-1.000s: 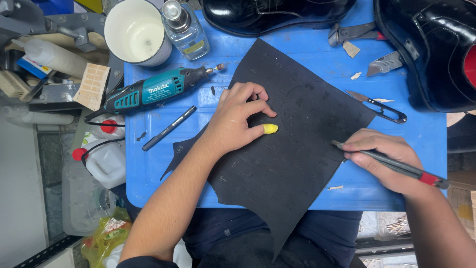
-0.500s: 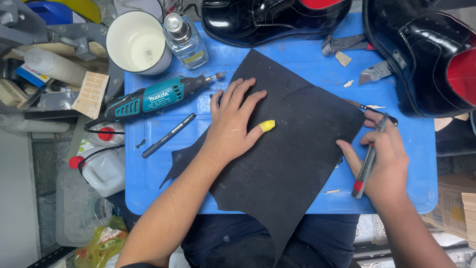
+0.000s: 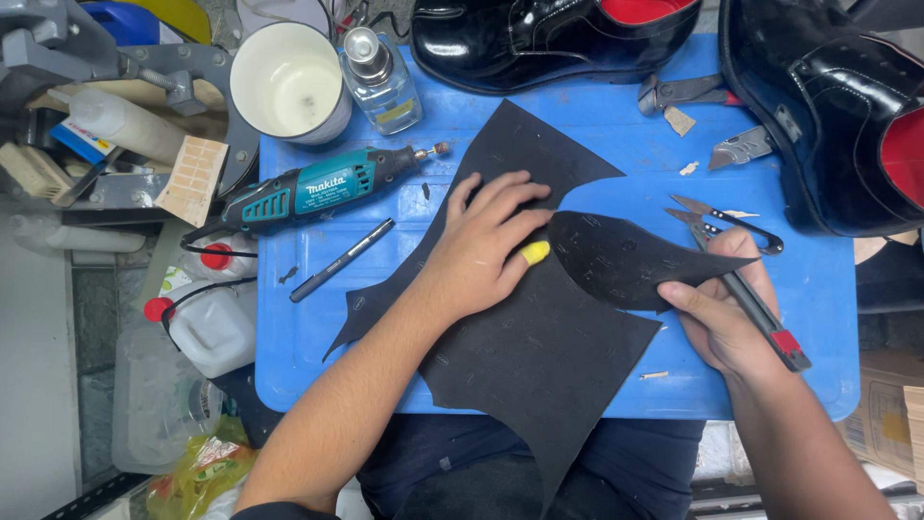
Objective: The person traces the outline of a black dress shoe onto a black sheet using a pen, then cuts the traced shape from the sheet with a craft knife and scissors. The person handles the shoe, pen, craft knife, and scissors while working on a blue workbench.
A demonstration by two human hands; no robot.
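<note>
A large black rubber sheet (image 3: 539,366) lies on the blue work board (image 3: 318,337). My left hand (image 3: 486,246) presses flat on it, with a yellow cap on the thumb tip. My right hand (image 3: 727,313) pinches a cut-out, sole-shaped black piece (image 3: 630,260) at its pointed end and lifts it off the sheet. The same hand also holds a utility knife (image 3: 765,318) with a red end. Where the piece came out, blue board shows through.
A teal rotary tool (image 3: 313,188) and a black pen (image 3: 342,260) lie left of the sheet. A white cup (image 3: 289,82), a clear bottle (image 3: 380,77), two black shoes (image 3: 539,39) (image 3: 828,116), small snips (image 3: 727,221) and pliers (image 3: 683,91) ring the board.
My right hand moved in from the sheet's right edge and took hold of the cut piece, which has now separated and lifted. The left hand stayed pressed on the sheet.
</note>
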